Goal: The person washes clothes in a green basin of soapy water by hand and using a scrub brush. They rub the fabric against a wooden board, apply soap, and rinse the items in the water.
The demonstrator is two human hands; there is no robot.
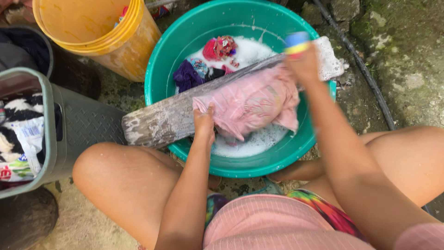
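A wet pink garment (252,103) lies spread over a worn wooden board (162,121) that rests across a green basin (159,69) of soapy water. My left hand (204,124) presses down on the garment's near left edge, gripping the cloth. My right hand (301,62) is blurred at the garment's far end and holds a small blue and yellow object (296,43), likely a scrub brush or soap bar. More coloured clothes (206,62) soak in the suds behind the board.
A yellow bucket (132,44) stands at the upper left. A grey-green bin (69,129) with a black-and-white cloth sits at the left. A black hose (365,74) runs along the mossy ground on the right. My bare knees flank the basin.
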